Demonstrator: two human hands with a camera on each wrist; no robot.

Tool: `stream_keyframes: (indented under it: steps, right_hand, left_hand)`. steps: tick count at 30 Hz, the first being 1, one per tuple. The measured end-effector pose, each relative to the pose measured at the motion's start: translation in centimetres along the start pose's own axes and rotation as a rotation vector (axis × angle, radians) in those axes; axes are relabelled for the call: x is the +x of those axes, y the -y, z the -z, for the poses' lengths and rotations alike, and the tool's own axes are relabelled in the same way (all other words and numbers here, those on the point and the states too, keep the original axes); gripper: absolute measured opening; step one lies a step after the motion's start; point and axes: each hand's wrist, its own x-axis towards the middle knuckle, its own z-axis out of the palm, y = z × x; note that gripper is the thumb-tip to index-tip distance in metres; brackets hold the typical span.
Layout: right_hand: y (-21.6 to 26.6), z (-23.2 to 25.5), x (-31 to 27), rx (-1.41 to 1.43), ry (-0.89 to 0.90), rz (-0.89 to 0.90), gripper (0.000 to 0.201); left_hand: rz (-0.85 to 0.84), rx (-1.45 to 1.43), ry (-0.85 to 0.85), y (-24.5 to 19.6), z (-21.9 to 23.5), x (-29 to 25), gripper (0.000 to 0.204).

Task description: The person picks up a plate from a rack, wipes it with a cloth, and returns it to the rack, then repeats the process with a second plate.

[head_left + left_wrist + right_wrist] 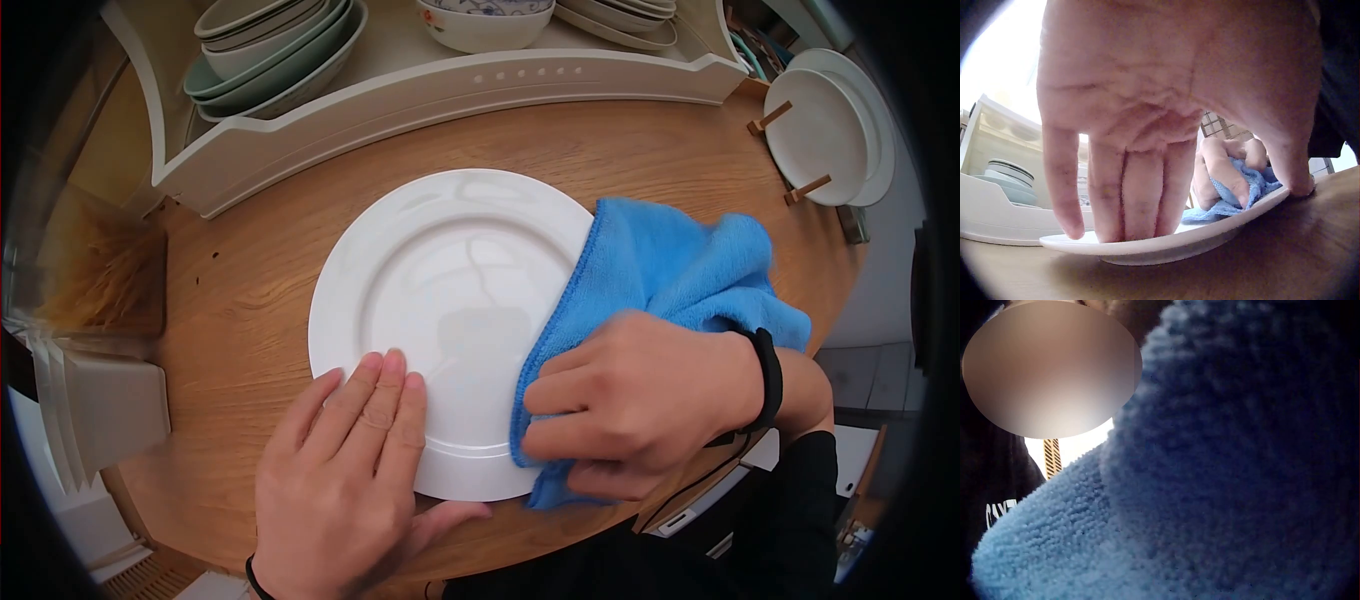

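A white plate [470,290] lies on the wooden table, its raised rim catching light. My left hand [345,460] rests on the plate's near left part with straight fingers, the thumb at the near edge. In the left wrist view those fingers [1141,194] press down on the plate [1210,234] from above. My right hand [640,400] grips a blue cloth [670,250] with curled fingers at the plate's right side. The cloth covers part of the right rim and spreads onto the table. Cloth [1222,487] fills most of the right wrist view and hides the fingers there.
A cream dish rack [440,95] with stacked bowls [280,60] stands along the back. Plates [820,130] lean in a wooden stand at the far right. On the left are a clear container of dried, straw-coloured strands [110,265] and a pale bin [125,400].
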Motion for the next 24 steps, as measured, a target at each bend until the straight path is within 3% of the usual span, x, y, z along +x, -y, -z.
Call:
stream_keyframes:
  steps: [9, 12, 15, 18, 20, 24]
  right_hand:
    - [0.7, 0.4, -0.2, -0.049, 0.022, -0.054, 0.024]
    - [1.0, -0.9, 0.0, -0.007, -0.057, 0.038, 0.027]
    - [1.1, -1.0, -0.1, -0.173, -0.058, 0.070, 0.029]
    - [0.8, -0.2, -0.7, -0.233, -0.014, 0.059, 0.029]
    - [0.7, 1.1, -1.1, -0.182, 0.059, 0.029, 0.033]
    - [0.1, 3.4, -1.7, -0.222, 0.061, -0.142, 0.022]
  left_hand:
    - [-0.007, -0.021, 0.000, 0.3, 0.2, 0.1, 0.092]
    - [-0.005, -0.037, -0.011, 0.3, 0.1, 0.2, 0.090]
    - [-0.009, -0.031, -0.004, 0.2, 0.5, 0.3, 0.088]
    - [-0.013, -0.061, -0.016, 0.1, 0.6, 0.3, 0.081]
    - [-0.001, -0.129, -0.061, 0.1, 0.5, 0.2, 0.062]
    - [-0.041, -0.174, -0.115, 0.3, 0.1, 0.0, 0.043]
